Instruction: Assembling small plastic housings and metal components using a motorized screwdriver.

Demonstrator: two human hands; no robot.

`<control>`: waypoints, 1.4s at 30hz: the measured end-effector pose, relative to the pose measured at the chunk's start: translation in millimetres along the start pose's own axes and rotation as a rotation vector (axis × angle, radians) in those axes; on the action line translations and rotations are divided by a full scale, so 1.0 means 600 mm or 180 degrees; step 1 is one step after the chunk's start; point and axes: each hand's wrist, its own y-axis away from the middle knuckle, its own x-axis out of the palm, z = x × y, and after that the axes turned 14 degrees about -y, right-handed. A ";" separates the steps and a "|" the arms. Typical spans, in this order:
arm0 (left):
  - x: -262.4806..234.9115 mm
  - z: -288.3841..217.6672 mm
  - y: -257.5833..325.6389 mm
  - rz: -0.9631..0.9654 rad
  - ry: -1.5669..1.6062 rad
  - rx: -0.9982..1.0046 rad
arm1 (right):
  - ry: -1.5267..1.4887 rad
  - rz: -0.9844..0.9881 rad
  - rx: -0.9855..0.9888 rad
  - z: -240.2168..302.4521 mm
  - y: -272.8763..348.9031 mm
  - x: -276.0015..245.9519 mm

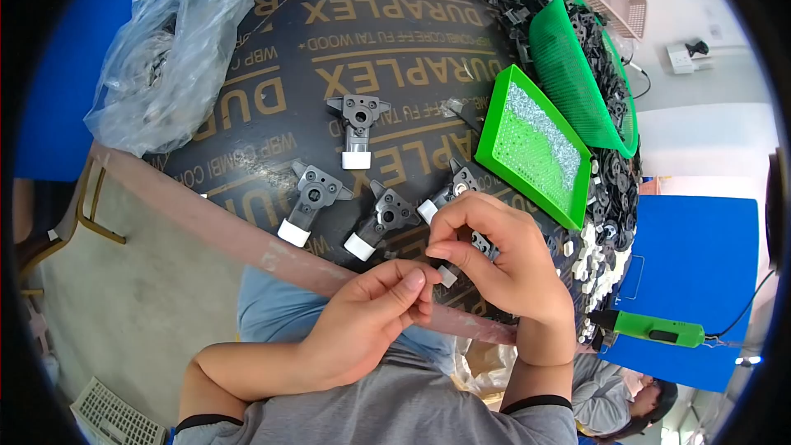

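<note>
My left hand (371,317) is closed near the table's front edge, its thumb pressed against the curled fingers. Just to its right, my right hand (507,259) pinches thumb and forefinger together, the tips close to my left fingers. Whatever either hand holds is too small or hidden to name. Beyond them lie dark grey plastic brackets with white end caps: one farthest (360,115), another at the left (315,191), and one in the middle (390,213). A further bracket (459,181) is partly covered by my right hand, and another white end (447,276) shows beneath it.
A green tray (486,144) of small shiny metal pieces lies right of the brackets. Behind it a green basket (568,66) holds black parts. White pieces (587,268) are heaped at right, near a hanging green electric screwdriver (659,330). A clear plastic bag (177,49) lies far left.
</note>
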 end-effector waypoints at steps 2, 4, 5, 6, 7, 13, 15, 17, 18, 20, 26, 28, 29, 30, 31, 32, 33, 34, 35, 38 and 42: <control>0.006 -0.002 0.001 -0.0020 -0.0025 0.0029 | -0.0035 0.0073 -0.0011 0.000 -0.003 -0.004; 0.006 -0.001 0.002 -0.0052 -0.0045 0.0068 | -0.0183 0.0276 -0.0344 0.005 -0.006 -0.005; 0.002 0.002 0.002 0.0099 0.0115 0.0125 | -0.0187 0.0286 -0.0343 0.003 -0.007 -0.009; 0.000 0.005 0.003 0.0252 0.0276 0.0182 | -0.0272 0.0412 -0.0424 -0.002 -0.007 -0.015; 0.000 0.007 0.004 0.0255 0.0279 0.0180 | -0.0352 0.0528 -0.0503 -0.005 -0.005 -0.020; -0.007 0.004 0.005 0.0320 0.0249 0.0114 | -0.1069 0.0751 -0.0096 0.008 0.003 -0.016; -0.017 0.007 0.001 0.0680 0.0460 0.0080 | -0.1068 0.0741 -0.0100 0.008 0.000 -0.011; -0.017 0.003 0.000 0.0567 0.0582 0.0060 | -0.1108 0.0503 -0.0054 0.007 -0.006 -0.009; -0.016 0.001 0.001 0.0458 0.0710 0.0036 | -0.1111 0.0507 -0.0063 0.003 -0.012 -0.004; -0.005 -0.012 0.014 0.0241 0.0399 0.0124 | 0.0350 -0.0493 -0.0626 -0.015 -0.029 0.010; -0.005 -0.038 0.043 -0.0068 -0.0520 0.0724 | 0.0816 -0.0151 -0.0663 -0.023 -0.046 0.025; -0.006 -0.042 0.042 -0.0156 -0.0605 0.0836 | 0.1131 -0.0176 -0.0830 -0.026 -0.049 0.025; -0.006 -0.045 0.041 -0.0265 -0.0574 0.0862 | 0.1127 -0.0174 -0.0829 -0.027 -0.050 0.025; -0.006 -0.047 0.040 -0.0372 -0.0542 0.0888 | 0.1247 -0.0203 -0.0818 -0.029 -0.050 0.024; -0.007 -0.048 0.040 -0.0382 -0.0543 0.0887 | 0.1362 -0.0228 -0.0810 -0.029 -0.050 0.023; -0.007 -0.049 0.039 -0.0413 -0.0482 0.0891 | 0.1356 -0.0225 -0.0810 -0.028 -0.049 0.022; -0.008 -0.050 0.039 -0.0442 -0.0421 0.0894 | 0.1254 -0.0262 -0.0689 -0.025 -0.048 0.020; -0.010 -0.050 0.038 -0.0447 -0.0419 0.0897 | 0.1156 -0.0295 -0.0571 -0.020 -0.048 0.018; -0.013 -0.050 0.038 -0.0422 -0.0386 0.0891 | 0.1154 -0.0290 -0.0573 -0.013 -0.047 0.017; -0.016 -0.052 0.039 -0.0393 -0.0271 0.0878 | 0.0258 -0.0592 -0.0315 0.017 -0.034 0.018; -0.010 -0.049 0.036 -0.0224 -0.0073 0.1235 | 0.0082 0.0057 -0.0892 0.041 -0.020 0.028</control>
